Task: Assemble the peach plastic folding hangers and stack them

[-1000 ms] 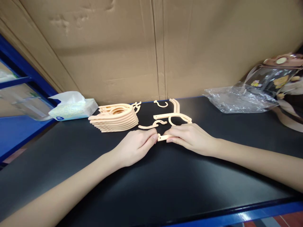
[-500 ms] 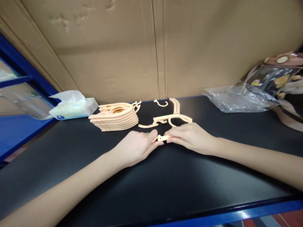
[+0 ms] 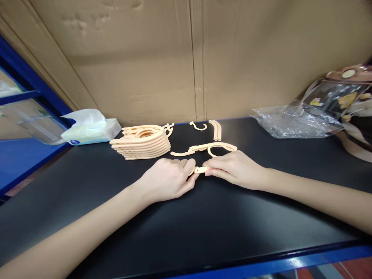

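Observation:
My left hand point(image 3: 170, 179) and my right hand point(image 3: 236, 170) meet low over the black table, both closed in a pinch. Between their fingertips is a cream plastic hanger arm point(image 3: 201, 169) with a jointed end; most of it is covered by the fingers. Just beyond the knuckles lie more hanger parts point(image 3: 213, 146), a curved arm and a ring-like piece partly hidden by my right hand. Whether these join the held arm cannot be seen. A neat stack of cream folding hangers point(image 3: 139, 147) stands beyond my left hand.
A loose hook point(image 3: 199, 127) and a pair of curved arms point(image 3: 215, 130) lie near the cardboard wall point(image 3: 139, 62). Back left stands a tissue pack point(image 3: 91, 130). At the right are a crumpled clear plastic bag point(image 3: 293, 122) and a transparent bag with straps point(image 3: 331, 95).
The hanger parts beyond my hands have tilted a little and look flatter. My left fingertips have shifted slightly on the held arm; both hands otherwise keep their place.

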{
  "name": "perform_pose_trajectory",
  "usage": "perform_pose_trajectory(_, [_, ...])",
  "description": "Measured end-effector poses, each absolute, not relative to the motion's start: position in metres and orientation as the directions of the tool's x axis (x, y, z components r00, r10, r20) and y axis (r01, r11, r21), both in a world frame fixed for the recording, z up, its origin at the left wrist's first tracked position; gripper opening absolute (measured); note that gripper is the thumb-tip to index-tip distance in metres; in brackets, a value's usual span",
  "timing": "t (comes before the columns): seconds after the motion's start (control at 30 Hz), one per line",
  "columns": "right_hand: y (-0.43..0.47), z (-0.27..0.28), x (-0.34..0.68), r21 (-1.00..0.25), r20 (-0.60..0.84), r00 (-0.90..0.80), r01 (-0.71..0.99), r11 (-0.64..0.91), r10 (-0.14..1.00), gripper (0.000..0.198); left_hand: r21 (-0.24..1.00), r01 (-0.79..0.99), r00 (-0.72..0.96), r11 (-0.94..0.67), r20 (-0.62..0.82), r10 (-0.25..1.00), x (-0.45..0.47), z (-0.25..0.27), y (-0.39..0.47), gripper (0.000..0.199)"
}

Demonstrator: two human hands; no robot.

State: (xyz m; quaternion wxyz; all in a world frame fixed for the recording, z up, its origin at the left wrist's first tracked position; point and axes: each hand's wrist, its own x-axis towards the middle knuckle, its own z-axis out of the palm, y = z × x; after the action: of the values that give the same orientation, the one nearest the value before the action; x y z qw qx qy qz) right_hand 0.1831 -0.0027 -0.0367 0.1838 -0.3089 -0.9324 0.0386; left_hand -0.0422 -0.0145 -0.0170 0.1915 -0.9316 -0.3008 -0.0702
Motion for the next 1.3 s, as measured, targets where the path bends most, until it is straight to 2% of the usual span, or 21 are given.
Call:
perform_pose_trajectory(0.2, [-0.0035,-0.0344,0.1824,-0.192,0.32,-0.742,0.558,0.807,0.589,0.036,-0.351,0.571,0.819,-0.742,0.3,0.489,-0.0426,-0.0171,-0.0136,0.028])
perform_pose_trajectory(0.5, [-0.004,-0.0343,0.183,-0.18,0.318,-0.743,0.563,0.807,0.589,0.037,-0.445,0.54,0.842,-0.714,0.288,0.457,-0.0418,-0.0148,-0.0149,0.027])
perform_pose_trajectory(0.83, [-0.0046,-0.0331,0.1852,-0.221,0.291,-0.746,0.557,0.8,0.6,0.035,-0.465,0.52,0.854,-0.716,0.255,0.454,-0.0421,-0.0134,-0.0167,0.025])
perform_pose_trajectory(1.07, [-0.0046,-0.033,0.1834,-0.209,0.292,-0.754,0.549,0.809,0.588,0.034,-0.525,0.489,0.871,-0.696,0.336,0.358,-0.0421,-0.013,-0.016,0.027])
perform_pose_trajectory(1.17, [-0.0048,-0.034,0.1838,-0.208,0.297,-0.751,0.553,0.807,0.59,0.035,-0.489,0.5,0.865,-0.715,0.327,0.381,-0.0426,-0.014,-0.0159,0.027])
perform_pose_trajectory(1.3, [-0.0045,-0.0357,0.184,-0.185,0.318,-0.744,0.559,0.808,0.587,0.034,-0.367,0.539,0.841,-0.758,0.288,0.459,-0.0436,-0.0157,-0.0154,0.028])
